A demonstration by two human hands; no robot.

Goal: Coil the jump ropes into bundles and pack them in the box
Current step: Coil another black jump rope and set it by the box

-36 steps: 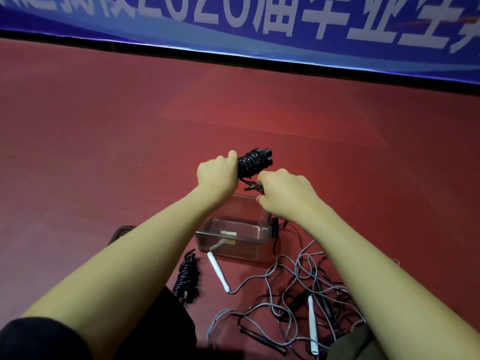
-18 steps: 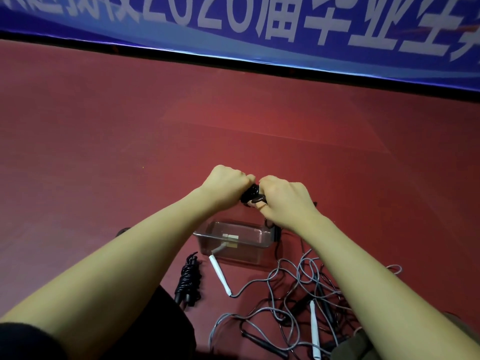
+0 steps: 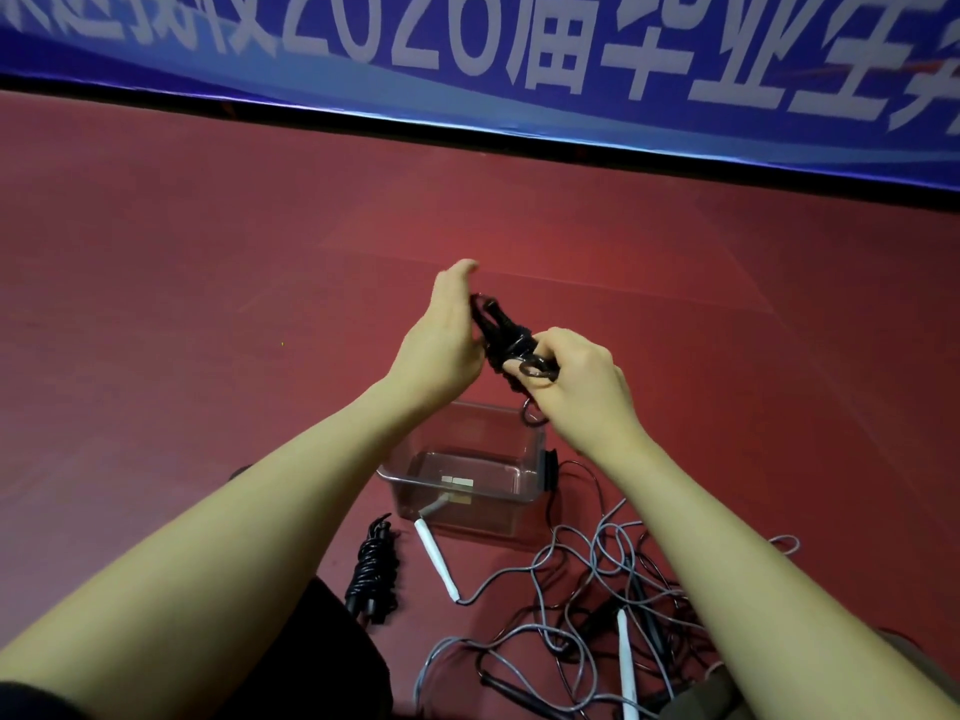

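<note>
A black jump rope bundle (image 3: 501, 337) is held in the air between both hands, above the clear plastic box (image 3: 462, 485). My left hand (image 3: 447, 340) grips its upper end, the thumb raised. My right hand (image 3: 576, 371) pinches a loop of the black cord at the lower end, and a short loop hangs below it. A second coiled black bundle (image 3: 371, 571) lies on the floor left of the box. A white rope handle (image 3: 436, 558) leans against the box's front. Tangled grey rope (image 3: 587, 589) lies to the right.
Red floor (image 3: 208, 330) spreads all around. A blue banner (image 3: 519, 59) with white characters runs along the far wall. Another white handle (image 3: 626, 662) and black handles lie in the tangle at the lower right. My dark-clad knee (image 3: 337, 667) sits at the bottom left.
The bundle went from level between two closed fists to tilted, its upper end now at my left hand. My left thumb has lifted, and my right hand has pulled a loop out at the lower end.
</note>
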